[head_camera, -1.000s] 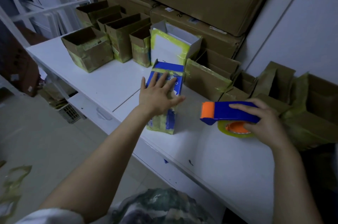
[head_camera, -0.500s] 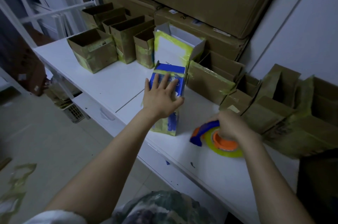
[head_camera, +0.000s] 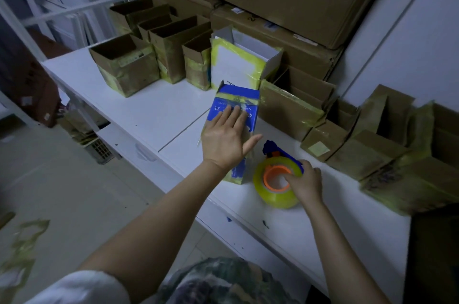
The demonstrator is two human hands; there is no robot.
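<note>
left hand [head_camera: 224, 144] flat on blue box [head_camera: 238, 95]; right hand [head_camera: 306, 182] grips tape dispenser [head_camera: 272, 195]

The blue box [head_camera: 236, 96] near the table's [head_camera: 149, 110] front edge bears two white up-arrows beside small print too blurred to read. The carton [head_camera: 305, 55] at the back edge shows a scrawl, perhaps 2.

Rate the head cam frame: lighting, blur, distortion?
Head view: dim, bluish light, no glare; the wide-angle lens splays verticals outward; left hand and blue box look sharp; right hand, tape dispenser and right-edge cardboard boxes are slightly blurred.
</note>
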